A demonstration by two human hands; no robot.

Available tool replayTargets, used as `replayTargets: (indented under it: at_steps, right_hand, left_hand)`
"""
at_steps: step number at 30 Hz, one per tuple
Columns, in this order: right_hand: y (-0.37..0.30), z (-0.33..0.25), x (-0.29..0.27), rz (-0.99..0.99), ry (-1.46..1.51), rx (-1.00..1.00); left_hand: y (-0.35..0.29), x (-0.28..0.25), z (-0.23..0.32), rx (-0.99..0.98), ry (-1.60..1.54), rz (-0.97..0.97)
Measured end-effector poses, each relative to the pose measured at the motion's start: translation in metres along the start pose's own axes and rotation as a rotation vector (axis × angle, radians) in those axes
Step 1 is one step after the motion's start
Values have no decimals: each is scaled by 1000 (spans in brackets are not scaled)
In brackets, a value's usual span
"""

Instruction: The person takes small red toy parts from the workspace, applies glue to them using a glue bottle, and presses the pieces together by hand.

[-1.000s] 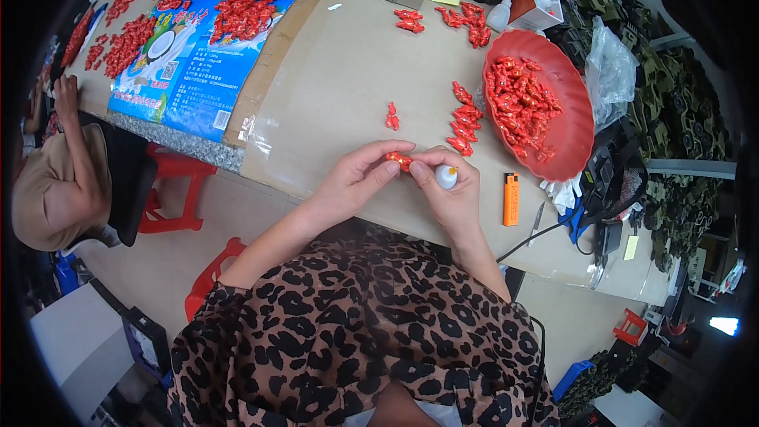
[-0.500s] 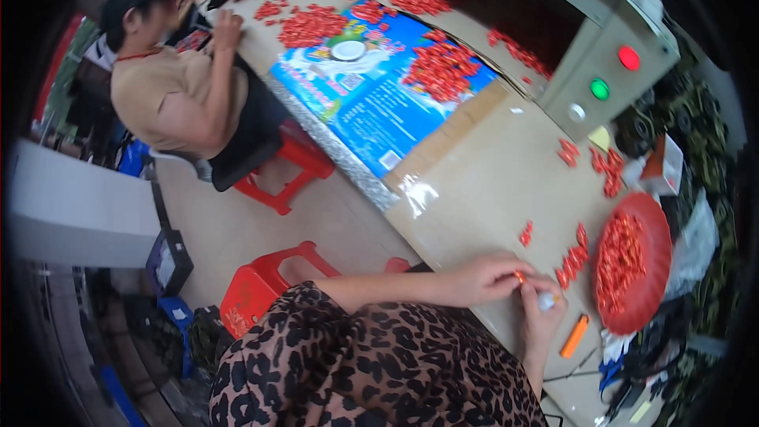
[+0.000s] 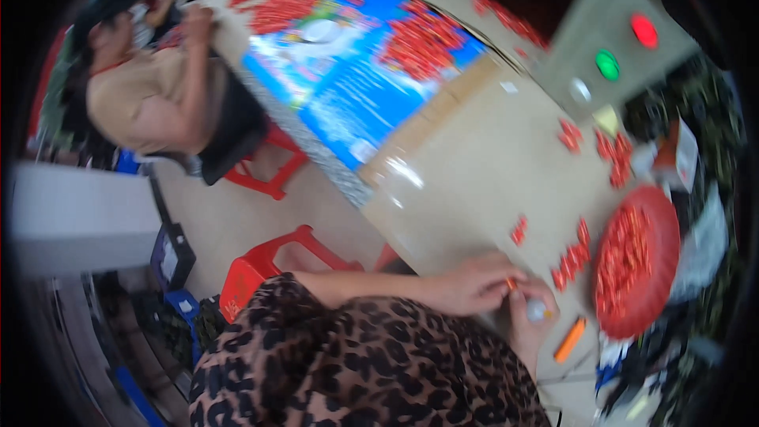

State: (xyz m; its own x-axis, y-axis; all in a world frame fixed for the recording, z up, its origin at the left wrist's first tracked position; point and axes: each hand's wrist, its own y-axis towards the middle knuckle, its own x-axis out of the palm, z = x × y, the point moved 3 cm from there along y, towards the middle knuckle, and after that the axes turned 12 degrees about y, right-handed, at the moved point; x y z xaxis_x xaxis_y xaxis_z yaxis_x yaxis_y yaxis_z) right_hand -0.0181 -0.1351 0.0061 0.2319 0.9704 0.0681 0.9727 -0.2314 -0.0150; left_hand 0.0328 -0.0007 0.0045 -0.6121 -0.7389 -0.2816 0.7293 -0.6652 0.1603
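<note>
My left hand [image 3: 474, 285] reaches in over the table edge, its fingertips pinched on a small red-orange piece [image 3: 511, 285]. Right beside it is my right hand [image 3: 531, 330], closed around a small whitish rounded object with a yellowish tip [image 3: 539, 310]; its thumb and fingertips meet the same red-orange piece. Blur hides finer detail of both. Close by on the tabletop lies an orange utility knife [image 3: 569, 340]. Several small red pieces [image 3: 571, 262] rest just past my hands, and a red fluted plate [image 3: 666, 269] heaped with more stands to the right.
A blue printed sheet [image 3: 332, 122] carries piles of red pieces. At the upper right stands a beige machine [image 3: 585, 55] with red, green and white buttons. A seated person [image 3: 158, 103] works at the far left. A red stool [image 3: 257, 257] stands on the floor to my left.
The whole view has shifted and blurred slightly with head movement. My hands stay together on the red-orange piece, with only a slight change in finger position.
</note>
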Motion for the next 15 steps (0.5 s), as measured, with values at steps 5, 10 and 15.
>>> replayTargets:
  at_steps: [5, 10, 15]
  right_hand:
    - [12, -11, 16, -70, 17, -65]
    - [14, -4, 13, -56, 80, -43]
    - [7, -2, 13, -43, 135, 8]
  left_hand:
    - [-2, -11, 2, -34, 27, 54]
    - [4, -9, -4, -26, 26, 20]
    - [-1, -5, 1, -12, 69, 95]
